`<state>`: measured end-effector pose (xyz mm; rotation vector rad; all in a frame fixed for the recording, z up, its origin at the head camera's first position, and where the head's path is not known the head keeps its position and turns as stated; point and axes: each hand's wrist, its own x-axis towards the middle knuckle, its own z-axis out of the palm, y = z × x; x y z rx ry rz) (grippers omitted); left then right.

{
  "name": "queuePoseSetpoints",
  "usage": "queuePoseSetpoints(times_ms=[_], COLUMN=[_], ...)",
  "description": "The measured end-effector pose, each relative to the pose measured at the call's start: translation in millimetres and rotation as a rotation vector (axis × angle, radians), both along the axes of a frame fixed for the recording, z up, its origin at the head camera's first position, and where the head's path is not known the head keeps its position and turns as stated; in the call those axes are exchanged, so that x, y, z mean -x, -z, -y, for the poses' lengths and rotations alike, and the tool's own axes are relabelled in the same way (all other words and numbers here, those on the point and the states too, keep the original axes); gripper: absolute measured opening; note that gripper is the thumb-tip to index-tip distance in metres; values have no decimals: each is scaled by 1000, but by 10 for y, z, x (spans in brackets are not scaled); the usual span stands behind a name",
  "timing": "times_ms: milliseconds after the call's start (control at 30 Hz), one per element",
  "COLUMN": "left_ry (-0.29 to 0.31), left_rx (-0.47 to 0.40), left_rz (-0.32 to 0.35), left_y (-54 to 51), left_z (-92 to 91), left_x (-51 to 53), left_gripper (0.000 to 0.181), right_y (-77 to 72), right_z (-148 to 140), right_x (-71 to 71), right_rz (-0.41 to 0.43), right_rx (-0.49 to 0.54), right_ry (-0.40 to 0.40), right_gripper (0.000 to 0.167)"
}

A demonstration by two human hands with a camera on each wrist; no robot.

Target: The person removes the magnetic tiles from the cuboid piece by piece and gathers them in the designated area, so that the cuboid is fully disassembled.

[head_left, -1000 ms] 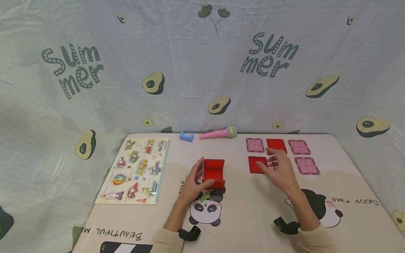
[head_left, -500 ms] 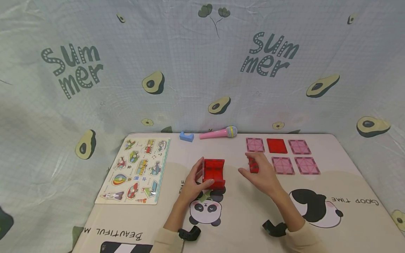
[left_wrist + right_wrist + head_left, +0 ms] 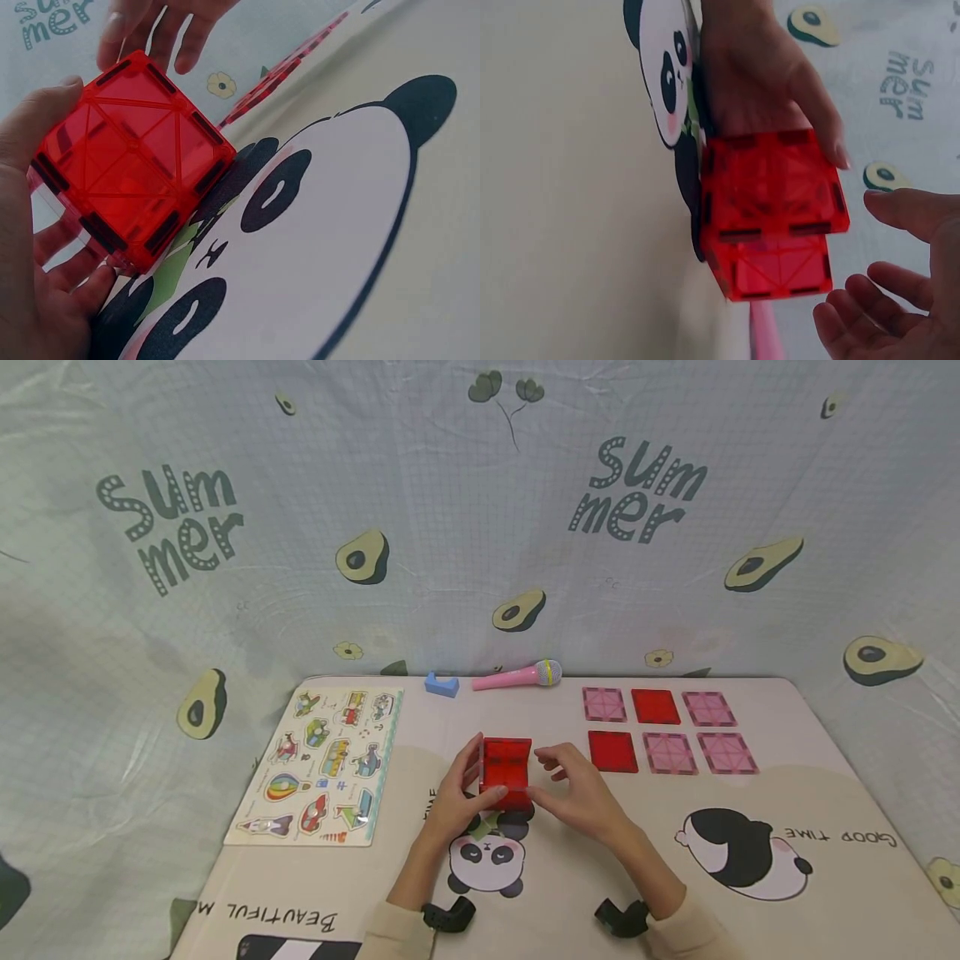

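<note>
A box of translucent square magnetic tiles (image 3: 507, 764) stands mid-table, its walls mostly red and its top uncovered. My left hand (image 3: 457, 797) grips its left side, the thumb over the near red wall and the fingers along a clear pinkish tile (image 3: 64, 214). On the other side my right hand (image 3: 585, 793) hovers close to the box with loosely bent fingers and nothing between them. In the right wrist view a gap shows between the right hand (image 3: 900, 285) and the red near wall (image 3: 776, 184).
Flat red tiles (image 3: 612, 752) and pink tiles (image 3: 670, 753) lie in two rows at the back right. A pink toy microphone (image 3: 517, 676) and a blue block (image 3: 442, 685) lie along the back edge. At the left is a picture puzzle board (image 3: 318, 768).
My right hand has moved left from above the flat tiles to the right side of the box. My left hand and the box have stayed put.
</note>
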<state>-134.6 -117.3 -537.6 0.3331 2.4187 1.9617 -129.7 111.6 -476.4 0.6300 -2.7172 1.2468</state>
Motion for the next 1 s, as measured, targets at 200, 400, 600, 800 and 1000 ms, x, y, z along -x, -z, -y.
queuePoseSetpoints(times_ms=[200, 400, 600, 800, 1000], left_ry=[-1, 11, -1, -14, -39], left_rx=[6, 1, -5, -24, -35], left_rz=[0, -5, 3, 2, 21], left_y=[-14, -15, 4, 6, -71], left_z=[3, 9, 12, 1, -34], left_x=[-6, -2, 1, 4, -24], left_gripper=[91, 90, 73, 58, 58], right_y=[48, 98, 140, 199, 223], right_z=[109, 153, 172, 180, 185], right_x=[-30, -32, -30, -35, -41], right_rz=[12, -8, -2, 22, 24], right_rx=[-26, -33, -38, -58, -82], right_ry=[-53, -89, -89, -88, -92], right_gripper=[46, 27, 23, 24, 24])
